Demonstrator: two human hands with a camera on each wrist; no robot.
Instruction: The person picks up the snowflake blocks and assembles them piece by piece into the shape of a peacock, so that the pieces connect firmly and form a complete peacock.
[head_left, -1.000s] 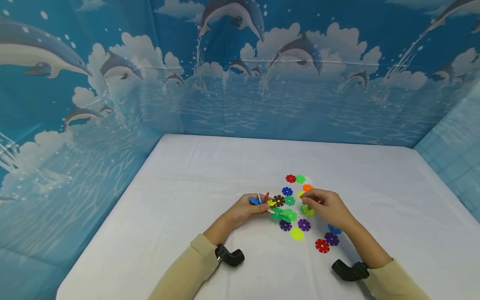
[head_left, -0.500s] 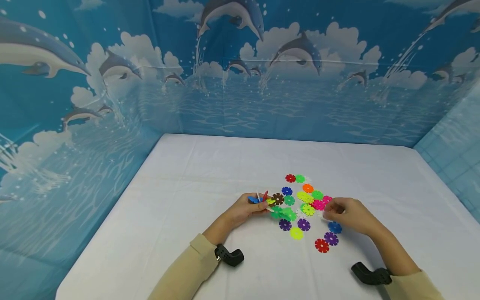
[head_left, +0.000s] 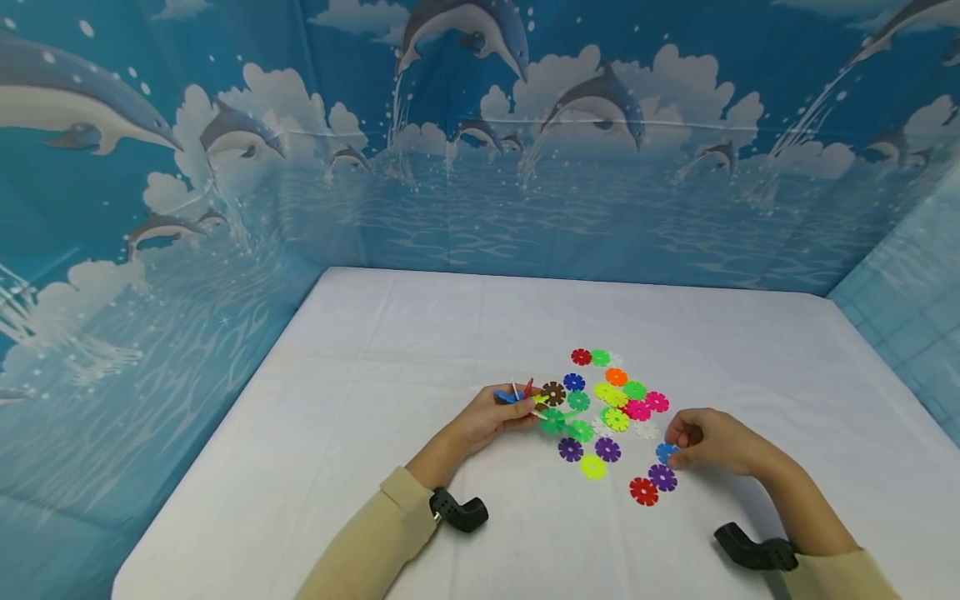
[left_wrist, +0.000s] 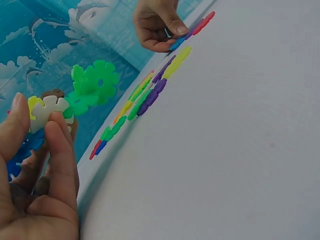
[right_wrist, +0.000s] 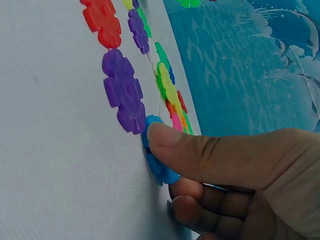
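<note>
My left hand (head_left: pixel 486 421) grips a cluster of interlocked snowflake discs (left_wrist: pixel 97 82) above the table. The cluster has blue, white, yellow, brown and green pieces, and a red one sticks up. In the left wrist view, thumb and fingers pinch around its white disc (left_wrist: pixel 48 111). Farther right, my right hand (head_left: pixel 723 443) pinches a blue snowflake disc (right_wrist: pixel 162 170) between thumb and fingers, close over the tabletop. Its edge sits right by a purple disc (right_wrist: pixel 123 92), and a red disc (right_wrist: pixel 102 21) lies beyond that. The thumb covers part of the blue disc.
Loose discs lie flat between the hands, among them yellow (head_left: pixel 592 467), pink (head_left: pixel 657 402) and orange (head_left: pixel 616 377) ones. A white cloth (head_left: pixel 420 333) covers the table. Dolphin-print curtains (head_left: pixel 480 208) stand behind it and at the sides. Each wrist wears a black camera mount (head_left: pixel 459 512).
My right hand has moved right and toward me, from over the middle discs to the blue disc, which it now pinches. My left hand stays in place, its cluster slightly turned.
</note>
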